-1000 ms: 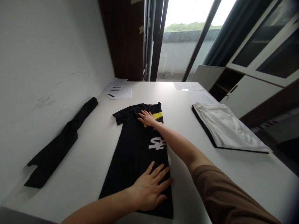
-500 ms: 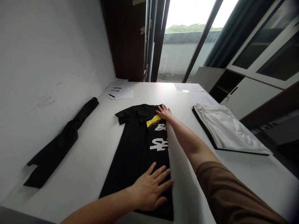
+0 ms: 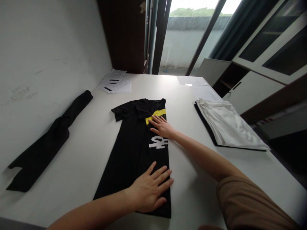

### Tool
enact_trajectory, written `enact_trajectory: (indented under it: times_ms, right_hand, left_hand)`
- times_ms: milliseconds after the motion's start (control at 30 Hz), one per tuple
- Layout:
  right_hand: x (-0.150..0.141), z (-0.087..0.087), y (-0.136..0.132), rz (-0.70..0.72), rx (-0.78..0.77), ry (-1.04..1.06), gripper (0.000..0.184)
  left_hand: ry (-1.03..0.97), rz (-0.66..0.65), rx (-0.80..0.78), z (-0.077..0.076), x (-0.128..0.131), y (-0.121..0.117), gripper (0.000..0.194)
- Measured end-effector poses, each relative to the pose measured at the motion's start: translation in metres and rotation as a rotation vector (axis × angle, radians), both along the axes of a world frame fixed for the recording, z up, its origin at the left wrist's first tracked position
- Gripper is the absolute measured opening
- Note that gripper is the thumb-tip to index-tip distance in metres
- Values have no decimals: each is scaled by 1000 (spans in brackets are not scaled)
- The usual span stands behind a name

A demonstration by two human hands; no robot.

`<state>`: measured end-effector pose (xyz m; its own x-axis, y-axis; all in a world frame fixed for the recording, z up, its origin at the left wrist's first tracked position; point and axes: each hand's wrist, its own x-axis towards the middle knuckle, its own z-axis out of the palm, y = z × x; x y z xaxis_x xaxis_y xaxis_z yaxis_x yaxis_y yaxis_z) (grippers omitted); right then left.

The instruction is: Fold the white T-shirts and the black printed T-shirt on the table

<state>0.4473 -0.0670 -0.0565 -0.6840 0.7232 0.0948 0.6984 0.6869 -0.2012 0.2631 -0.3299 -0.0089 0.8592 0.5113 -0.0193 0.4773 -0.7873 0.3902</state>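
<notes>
A black T-shirt [image 3: 127, 150] with a yellow band and white lettering lies folded lengthwise on the white table [image 3: 96, 134], its collar end pointing away from me. My left hand [image 3: 151, 187] rests flat on the lower part of the shirt, fingers spread toward the right folded edge. Farther up, my right hand [image 3: 161, 126] lies flat over the print just below the yellow band, fingers apart, covering some of the lettering. Neither hand grips the cloth.
Along the wall at left lies a black garment [image 3: 55, 137], folded long and narrow. A white folded garment [image 3: 230, 123] lies on a dark one at right. Papers [image 3: 117, 83] lie at the table's far left corner, and more sheets [image 3: 194, 81] at the far right.
My right hand has slid from the shirt's shoulder down toward me onto the print, uncovering the top corner. My left hand stays on the lower part. The view has shifted slightly.
</notes>
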Motion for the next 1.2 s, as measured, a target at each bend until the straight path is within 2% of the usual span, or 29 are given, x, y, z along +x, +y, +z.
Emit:
enact_trajectory:
  times_ms: [267, 400, 500, 600, 667, 733, 833, 900, 1067, 1133, 1200]
  right_hand:
    - [8, -15, 105, -230, -55, -13, 78]
    - [6, -19, 148, -336, -66, -24, 79]
    - [3, -18, 169, -404, -74, -23, 78]
    - [0, -12, 172, -426, -48, 15, 77]
    - [-1, -6, 163, -428, 25, 79, 72]
    - [-1, -1, 144, -406, 104, 146, 65]
    - [3, 3, 102, -272, 105, 170, 61]
    - [7, 4, 64, -141, 62, 161, 60]
    - [14, 11, -45, 226, -31, 103, 63]
    - [14, 16, -73, 287, -53, 86, 66]
    - [14, 19, -80, 282, -60, 76, 67]
  left_hand:
    - [-16, -125, -67, 25, 4, -4, 62]
    - [-4, -134, -49, 31, 3, -2, 63]
    - [-20, -129, -35, 29, 4, -1, 62]
    - [-44, -123, -42, 25, 0, 2, 62]
    - [-43, -77, -26, 24, -5, 7, 62]
    - [-29, 31, 18, 23, -13, 14, 63]
    - [-15, 159, 73, 22, -26, 22, 66]
    - [-12, 140, 71, 18, -33, 21, 70]
    - [2, -32, 18, 10, -40, 7, 76]
    - [-3, -84, 14, 10, -38, 2, 74]
    - [-8, -114, 15, 12, -32, -2, 71]
